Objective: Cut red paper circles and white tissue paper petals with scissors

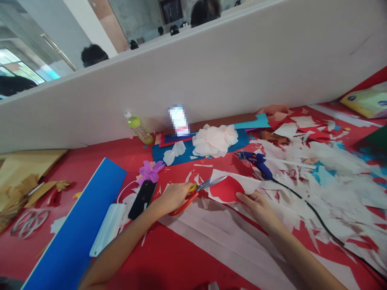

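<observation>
My left hand [177,196] is closed round the handles of a pair of scissors [208,183] with orange and yellow grips. Their blades point right and lie over the left part of a piece of white paper [216,175]. Within that paper shows a rounded red area [227,190]; whether it is a hole or a red piece I cannot tell. My right hand [253,204] pinches the paper at its right side, thumb on top. Under both hands stretches a long pale pink sheet [223,233].
A blue glue gun [256,160] with a black cord lies to the right, beside heaped paper scraps [302,185]. Behind are a pale paper flower [214,141], a lit phone [179,121] and a bottle [139,128]. Leftward lie a dark phone [142,199] and a blue board [75,225].
</observation>
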Demonstrator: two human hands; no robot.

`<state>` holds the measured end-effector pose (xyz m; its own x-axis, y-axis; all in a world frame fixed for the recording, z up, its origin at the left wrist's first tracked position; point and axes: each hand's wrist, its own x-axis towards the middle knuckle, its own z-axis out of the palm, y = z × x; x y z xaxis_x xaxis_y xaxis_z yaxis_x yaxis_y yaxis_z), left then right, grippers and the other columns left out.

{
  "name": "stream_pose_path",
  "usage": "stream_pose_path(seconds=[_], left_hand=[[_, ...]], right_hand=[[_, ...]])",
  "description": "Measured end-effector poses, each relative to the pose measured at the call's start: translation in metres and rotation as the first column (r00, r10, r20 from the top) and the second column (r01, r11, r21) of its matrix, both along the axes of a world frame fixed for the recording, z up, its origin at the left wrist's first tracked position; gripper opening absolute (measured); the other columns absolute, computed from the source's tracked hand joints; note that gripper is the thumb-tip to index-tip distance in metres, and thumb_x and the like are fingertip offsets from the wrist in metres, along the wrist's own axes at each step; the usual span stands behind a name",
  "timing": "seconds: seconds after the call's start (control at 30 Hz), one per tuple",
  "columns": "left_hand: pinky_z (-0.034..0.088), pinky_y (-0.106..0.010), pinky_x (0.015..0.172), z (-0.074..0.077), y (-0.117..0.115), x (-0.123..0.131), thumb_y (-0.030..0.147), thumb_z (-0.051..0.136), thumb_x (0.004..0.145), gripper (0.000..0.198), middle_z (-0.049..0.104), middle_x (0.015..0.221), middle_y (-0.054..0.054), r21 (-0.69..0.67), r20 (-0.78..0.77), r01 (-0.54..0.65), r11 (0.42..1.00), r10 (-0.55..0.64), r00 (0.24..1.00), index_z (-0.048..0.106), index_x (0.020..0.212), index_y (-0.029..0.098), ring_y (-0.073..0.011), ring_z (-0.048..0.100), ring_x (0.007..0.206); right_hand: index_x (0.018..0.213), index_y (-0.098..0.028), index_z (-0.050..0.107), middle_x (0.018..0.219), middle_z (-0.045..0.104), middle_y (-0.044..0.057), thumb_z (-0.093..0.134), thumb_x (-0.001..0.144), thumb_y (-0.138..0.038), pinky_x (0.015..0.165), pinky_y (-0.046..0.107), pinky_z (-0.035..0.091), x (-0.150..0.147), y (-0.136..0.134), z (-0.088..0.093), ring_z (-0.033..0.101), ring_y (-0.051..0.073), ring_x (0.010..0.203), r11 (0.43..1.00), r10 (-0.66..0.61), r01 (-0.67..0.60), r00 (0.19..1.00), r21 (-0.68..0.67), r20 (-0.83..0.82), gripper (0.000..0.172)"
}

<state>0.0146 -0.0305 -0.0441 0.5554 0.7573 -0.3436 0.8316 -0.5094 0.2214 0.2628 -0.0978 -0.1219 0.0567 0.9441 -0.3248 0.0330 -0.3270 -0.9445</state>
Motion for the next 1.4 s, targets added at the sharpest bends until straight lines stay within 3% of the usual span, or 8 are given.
stream_pose_path(seconds=[0.27, 0.5, 0.73, 0.93, 1.13, 1.4], left_hand=[[0.044, -0.033, 0.075, -0.002, 0.002, 0.003, 0.022, 0.048, 0.082, 0.028, 0.064, 0.107, -0.010, 0.007, -0.047, 0.060, 0.998, -0.059, 0.997, 0.052, 0.110, 0.019, -0.0289, 0.060, 0.099], [0.046, -0.032, 0.074, -0.007, 0.006, 0.003, 0.022, 0.048, 0.084, 0.027, 0.064, 0.106, -0.008, 0.022, -0.092, 0.077, 0.997, -0.075, 0.993, 0.052, 0.110, 0.020, -0.0271, 0.062, 0.097], [0.044, -0.027, 0.073, -0.013, 0.008, -0.001, 0.026, 0.047, 0.086, 0.020, 0.066, 0.098, -0.007, 0.043, -0.084, 0.084, 0.996, -0.080, 0.993, 0.054, 0.103, 0.021, -0.0222, 0.063, 0.089], [0.044, -0.027, 0.069, -0.011, 0.008, -0.002, 0.031, 0.046, 0.087, 0.019, 0.067, 0.095, -0.006, 0.048, -0.091, 0.081, 0.996, -0.077, 0.993, 0.056, 0.100, 0.020, -0.0233, 0.064, 0.087], [0.045, -0.029, 0.072, 0.001, 0.003, 0.000, 0.032, 0.042, 0.090, 0.025, 0.064, 0.104, -0.008, 0.037, -0.088, 0.081, 0.996, -0.077, 0.993, 0.053, 0.109, 0.020, -0.0234, 0.063, 0.091], [0.046, -0.032, 0.076, -0.002, 0.003, 0.006, 0.026, 0.040, 0.090, 0.029, 0.061, 0.111, -0.010, 0.020, -0.102, 0.128, 0.992, -0.125, 0.987, 0.047, 0.118, 0.019, -0.0253, 0.060, 0.101]], right_hand=[[0.058, -0.020, 0.054, 0.057, 0.055, 0.000, 0.061, 0.069, -0.051, 0.049, 0.026, 0.033, 0.000, 0.000, -0.012, 0.044, 0.013, 0.051, 0.997, 0.011, -0.005, 0.997, 0.073, -0.081, 0.033], [0.054, -0.020, 0.049, 0.049, 0.045, -0.003, 0.060, 0.070, -0.050, 0.043, 0.025, 0.026, 0.003, 0.000, -0.012, 0.034, 0.010, 0.044, 0.997, 0.019, -0.017, 0.999, 0.069, -0.034, 0.035], [0.058, -0.020, 0.051, 0.056, 0.052, 0.000, 0.058, 0.070, -0.051, 0.047, 0.026, 0.032, 0.003, 0.001, -0.011, 0.041, 0.012, 0.049, 0.994, 0.028, -0.027, 1.000, 0.108, -0.008, 0.034], [0.062, -0.020, 0.050, 0.057, 0.050, 0.000, 0.054, 0.072, -0.050, 0.048, 0.025, 0.032, 0.003, 0.002, -0.005, 0.040, 0.012, 0.050, 0.991, 0.055, -0.060, 0.997, 0.116, 0.048, 0.032], [0.051, -0.022, 0.038, 0.047, 0.038, -0.003, 0.052, 0.069, -0.055, 0.044, 0.025, 0.028, 0.001, 0.000, 0.007, 0.033, 0.011, 0.046, 0.995, 0.076, -0.083, 0.991, 0.061, 0.106, 0.041], [0.047, -0.023, 0.032, 0.042, 0.030, -0.004, 0.052, 0.068, -0.053, 0.041, 0.026, 0.022, -0.002, 0.001, 0.017, 0.027, 0.010, 0.042, 0.994, 0.082, -0.091, 0.989, 0.064, 0.122, 0.042]])
